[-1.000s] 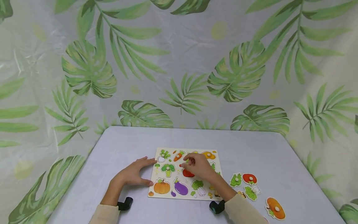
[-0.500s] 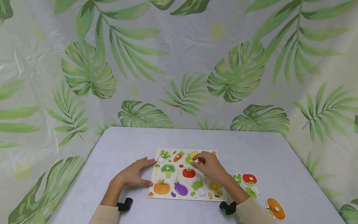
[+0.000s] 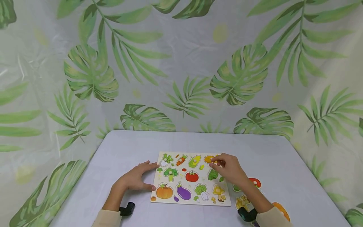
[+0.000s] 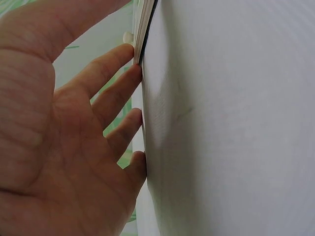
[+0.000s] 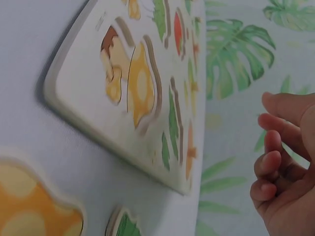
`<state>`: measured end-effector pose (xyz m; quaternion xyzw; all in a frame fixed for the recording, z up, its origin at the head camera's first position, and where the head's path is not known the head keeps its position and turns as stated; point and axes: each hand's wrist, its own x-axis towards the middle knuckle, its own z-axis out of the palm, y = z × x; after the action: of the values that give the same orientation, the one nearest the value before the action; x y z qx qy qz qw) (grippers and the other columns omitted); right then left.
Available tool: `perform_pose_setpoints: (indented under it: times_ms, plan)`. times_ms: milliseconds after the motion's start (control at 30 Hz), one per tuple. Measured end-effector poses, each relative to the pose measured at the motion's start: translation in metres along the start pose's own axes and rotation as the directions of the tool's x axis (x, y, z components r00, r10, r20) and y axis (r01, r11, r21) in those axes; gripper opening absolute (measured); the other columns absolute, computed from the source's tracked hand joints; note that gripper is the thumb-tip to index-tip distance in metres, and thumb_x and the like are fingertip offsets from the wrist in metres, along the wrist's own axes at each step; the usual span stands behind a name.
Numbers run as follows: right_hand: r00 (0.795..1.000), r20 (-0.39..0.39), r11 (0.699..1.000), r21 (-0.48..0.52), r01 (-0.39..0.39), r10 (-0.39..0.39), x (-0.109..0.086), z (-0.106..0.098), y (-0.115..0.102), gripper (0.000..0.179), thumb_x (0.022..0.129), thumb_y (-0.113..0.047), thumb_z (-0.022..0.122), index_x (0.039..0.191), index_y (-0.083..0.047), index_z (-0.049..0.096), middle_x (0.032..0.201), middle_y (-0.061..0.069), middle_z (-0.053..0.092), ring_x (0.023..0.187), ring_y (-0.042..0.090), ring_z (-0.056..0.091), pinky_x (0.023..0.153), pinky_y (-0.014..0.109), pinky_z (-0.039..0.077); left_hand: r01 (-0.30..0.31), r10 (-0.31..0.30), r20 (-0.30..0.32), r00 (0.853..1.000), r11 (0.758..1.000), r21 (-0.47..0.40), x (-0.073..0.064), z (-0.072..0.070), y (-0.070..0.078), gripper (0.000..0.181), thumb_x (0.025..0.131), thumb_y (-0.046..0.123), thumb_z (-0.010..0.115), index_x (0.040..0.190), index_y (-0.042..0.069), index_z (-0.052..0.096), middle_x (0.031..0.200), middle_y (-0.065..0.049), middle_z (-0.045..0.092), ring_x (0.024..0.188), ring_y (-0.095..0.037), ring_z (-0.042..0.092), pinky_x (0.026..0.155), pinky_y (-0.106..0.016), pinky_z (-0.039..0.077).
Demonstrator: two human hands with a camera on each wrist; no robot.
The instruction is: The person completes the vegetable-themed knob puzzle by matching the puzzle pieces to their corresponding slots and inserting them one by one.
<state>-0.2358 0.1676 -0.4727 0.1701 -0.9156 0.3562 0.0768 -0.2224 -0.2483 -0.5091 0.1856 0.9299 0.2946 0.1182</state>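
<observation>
A vegetable puzzle board [image 3: 177,201] lies flat on the table. Knobbed pieces sit along its top row, among them a carrot [image 3: 181,160], and a knobbed broccoli piece [image 3: 170,172] sits below. The printed tomato [image 3: 192,176], eggplant [image 3: 183,191] and mushroom [image 3: 218,189] show no knobs. At the board's left edge my left hand [image 3: 136,178] is spread, its fingertips touching the edge in the left wrist view. My right hand [image 3: 229,168] hovers by the upper right corner beside an orange piece [image 3: 209,159]; its fingers are loosely bent and grip nothing in the right wrist view.
Loose pieces lie right of the board: a red tomato piece [image 3: 256,182], a yellow mushroom piece [image 3: 241,201] and an orange pumpkin piece [image 3: 280,210], partly behind the right forearm. A leaf-patterned curtain [image 3: 187,63] hangs behind the white table [image 3: 133,142].
My right hand has moved rightward from over the board's middle to its upper right corner, uncovering the corn and tomato pictures. The left hand has stayed at the left edge.
</observation>
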Motion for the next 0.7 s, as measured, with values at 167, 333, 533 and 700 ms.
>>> perform_pose_setpoints:
  times_ms: [167,333,533,700]
  plan:
    - [0.999,-0.042,0.998,-0.059,-0.005,0.003,-0.009,-0.014,0.011,0.011,0.089,-0.025,0.082,0.096,-0.017,0.08,0.073,-0.007,0.054,0.068,0.01,0.044,0.059,0.023,0.035,-0.011,0.011,0.0,1.0,1.0,0.004,-0.001,-0.001,-0.001,0.089,0.072,0.051,0.088,0.151,0.029,0.053,0.162,0.0,0.046,0.157,-0.039,0.024,0.122,-0.072,0.019]
    - [0.996,-0.091,0.994,-0.108,-0.009,0.0,-0.018,-0.028,0.023,0.011,0.089,-0.025,0.082,0.096,-0.016,0.079,0.073,-0.007,0.054,0.068,0.009,0.044,0.058,0.022,0.036,-0.015,0.015,-0.004,1.0,1.0,0.009,-0.001,-0.001,-0.002,0.089,0.072,0.052,0.088,0.151,0.028,0.053,0.162,0.0,0.046,0.157,-0.039,0.024,0.122,-0.072,0.02]
    - [0.993,-0.107,0.99,-0.127,-0.057,0.043,-0.028,-0.045,0.034,0.012,0.09,-0.025,0.081,0.096,-0.015,0.079,0.074,-0.006,0.056,0.068,0.011,0.044,0.059,0.023,0.037,-0.021,0.021,-0.004,1.0,1.0,0.011,-0.001,0.0,-0.002,0.089,0.073,0.051,0.088,0.151,0.027,0.053,0.162,-0.001,0.046,0.157,-0.04,0.024,0.122,-0.072,0.02]
    - [0.989,-0.11,0.98,-0.162,-0.115,0.098,-0.036,-0.056,0.044,0.016,0.09,-0.027,0.081,0.097,-0.013,0.08,0.075,-0.004,0.058,0.07,0.013,0.046,0.059,0.023,0.038,-0.007,0.007,-0.009,1.0,1.0,0.012,-0.001,0.0,-0.001,0.089,0.072,0.052,0.088,0.151,0.029,0.053,0.162,-0.001,0.046,0.157,-0.039,0.024,0.122,-0.072,0.019]
